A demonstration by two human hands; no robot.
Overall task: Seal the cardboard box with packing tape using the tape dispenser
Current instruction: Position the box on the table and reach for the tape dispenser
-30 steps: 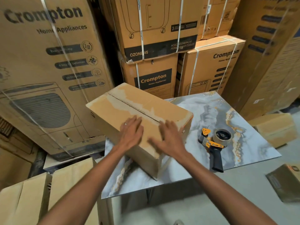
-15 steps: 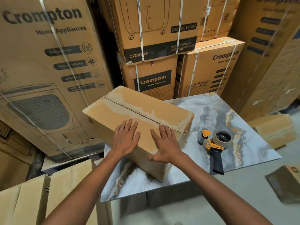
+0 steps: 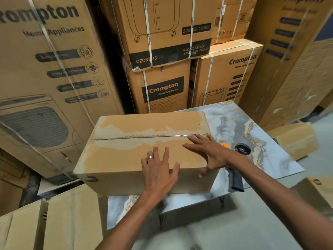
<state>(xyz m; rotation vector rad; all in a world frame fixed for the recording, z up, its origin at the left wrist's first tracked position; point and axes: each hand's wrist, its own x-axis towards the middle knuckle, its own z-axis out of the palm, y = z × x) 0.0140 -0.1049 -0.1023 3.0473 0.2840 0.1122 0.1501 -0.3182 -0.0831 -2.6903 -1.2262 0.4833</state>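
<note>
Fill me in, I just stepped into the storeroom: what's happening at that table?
A person is getting a cardboard box ready for taping on the marble-patterned table. The left hand lies flat on the box's top, and the right hand presses with spread fingers near the right end of the centre seam. The flaps are down. The tape dispenser lies untouched on the table, right of the box, partly hidden by the right forearm.
</note>
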